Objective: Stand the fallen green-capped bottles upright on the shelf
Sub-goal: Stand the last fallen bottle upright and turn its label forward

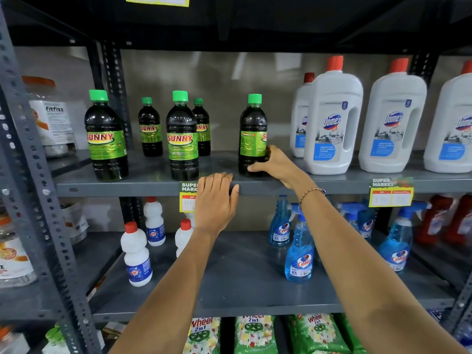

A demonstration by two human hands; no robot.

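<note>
Several dark bottles with green caps and green SUNNY labels stand upright on the grey metal shelf (153, 172). The rightmost bottle (252, 129) is upright, and my right hand (274, 163) wraps its lower right side. Two big bottles stand at the front, one at the left (106, 139) and one in the middle (181, 139). Two smaller ones (150, 129) (202, 129) stand behind them. My left hand (215, 200) rests flat on the shelf's front edge, fingers together, holding nothing.
White Domex jugs (332, 123) with red caps stand right of the held bottle. A price tag (187, 198) hangs beside my left hand. Below are white bottles (136, 254) and blue spray bottles (298, 251). A perforated steel upright (33, 175) stands at the left.
</note>
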